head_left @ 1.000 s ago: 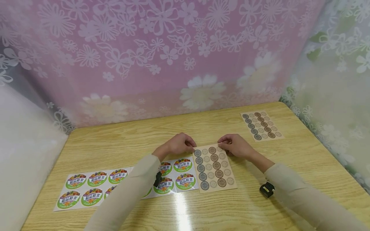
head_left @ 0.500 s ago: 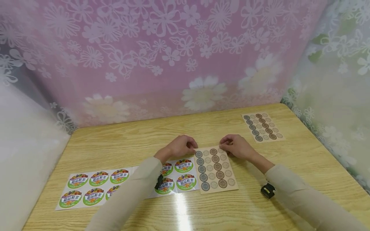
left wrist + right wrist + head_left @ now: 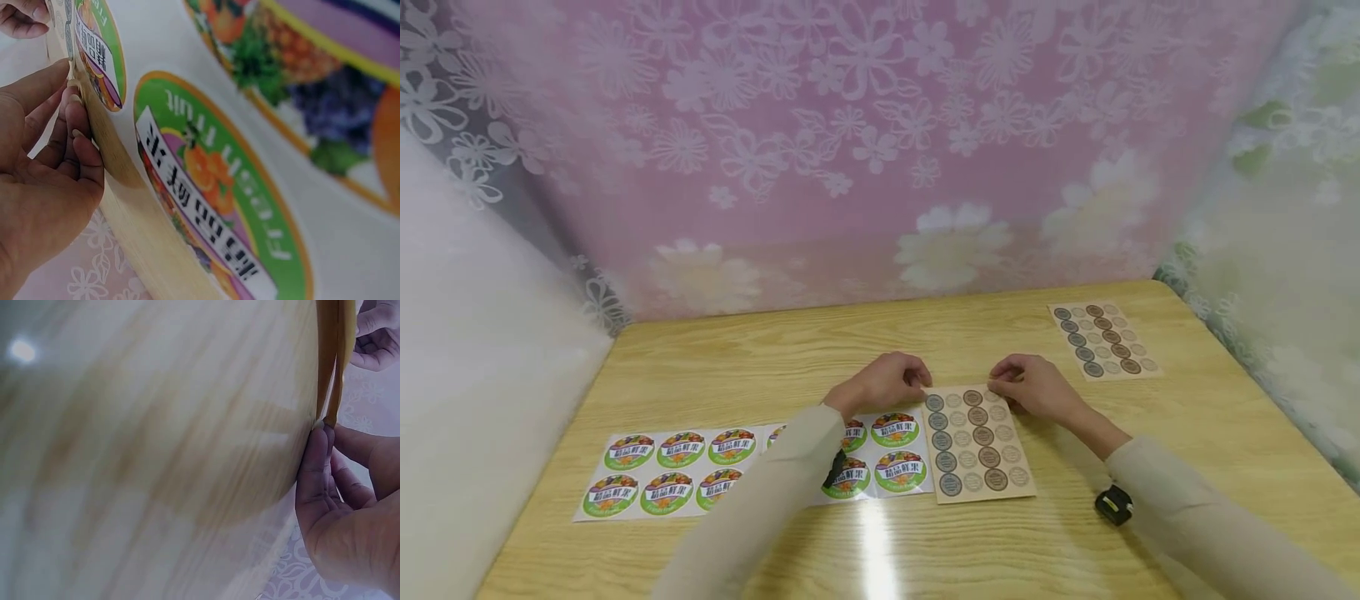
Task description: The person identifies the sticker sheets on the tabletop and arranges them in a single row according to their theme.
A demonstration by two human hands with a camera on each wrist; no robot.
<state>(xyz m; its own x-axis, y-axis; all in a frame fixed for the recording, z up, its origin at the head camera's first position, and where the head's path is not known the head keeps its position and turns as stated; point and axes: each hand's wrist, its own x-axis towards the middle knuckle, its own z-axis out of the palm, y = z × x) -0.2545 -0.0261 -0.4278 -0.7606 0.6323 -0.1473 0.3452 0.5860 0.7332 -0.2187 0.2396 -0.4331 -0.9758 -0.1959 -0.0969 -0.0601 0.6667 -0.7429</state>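
Observation:
A tan sheet of round stickers (image 3: 977, 442), with grey, brown and pale circles in columns, lies at the middle of the table. My left hand (image 3: 891, 382) pinches its far left corner between thumb and fingers; the left wrist view shows the same hand (image 3: 50, 150) at the sheet's edge. At the far right corner my right hand (image 3: 1033, 387) pinches the sheet too, and in the right wrist view this hand (image 3: 344, 506) grips the edge, slightly lifted off the wood. Left of the tan sheet, partly under my left sleeve, lie white sheets of fruit stickers (image 3: 715, 475).
A second tan sticker sheet (image 3: 1103, 342) lies at the back right of the wooden table (image 3: 745, 354). Flowered curtains (image 3: 820, 208) hang behind the table and at its sides. A bright light reflection crosses the table's front.
The whole head view has shifted slightly, so everything appears further right. Both hands keep their pinch on the tan sticker sheet, which stays in place against the fruit stickers.

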